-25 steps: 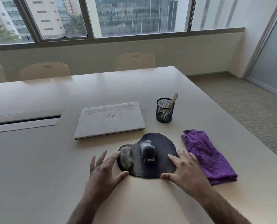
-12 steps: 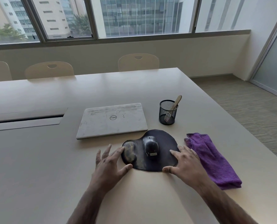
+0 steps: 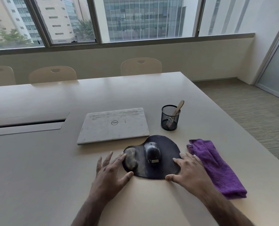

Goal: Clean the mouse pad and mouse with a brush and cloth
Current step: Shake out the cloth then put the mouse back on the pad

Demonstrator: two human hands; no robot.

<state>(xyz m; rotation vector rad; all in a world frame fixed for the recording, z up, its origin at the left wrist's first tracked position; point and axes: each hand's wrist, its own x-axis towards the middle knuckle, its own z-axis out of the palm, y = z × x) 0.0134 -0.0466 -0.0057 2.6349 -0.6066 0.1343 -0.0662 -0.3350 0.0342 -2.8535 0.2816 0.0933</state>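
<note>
Now both hands sit as 1 s ago: left hand point(image 3: 110, 174) and right hand point(image 3: 190, 171) flat on the table point(image 3: 37, 168), fingers spread, touching opp. edges of the mouse pad point(image 3: 165, 149), holding nothing. The mouse point(image 3: 152, 153) rests on the pad, which is slightly re-squared; cleaning not yet begun. Beyond, cloth point(image 3: 217, 167) lies just right of the pad, brush point(image 3: 176, 111) untouched in its mesh cup point(image 3: 170, 118).

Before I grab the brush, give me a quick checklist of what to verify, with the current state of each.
1. Brush within reach, handle sticking up from the mesh cup: ok.
2. Right hand empty, fingers spread: ok.
3. Left hand steadying the mouse pad at its edge: ok.
4. Mouse off the pad for brushing: not ok, it sits on it.
5. Purple cloth ready beside the pad: ok.
6. Bristle condition: cannot tell.
</note>
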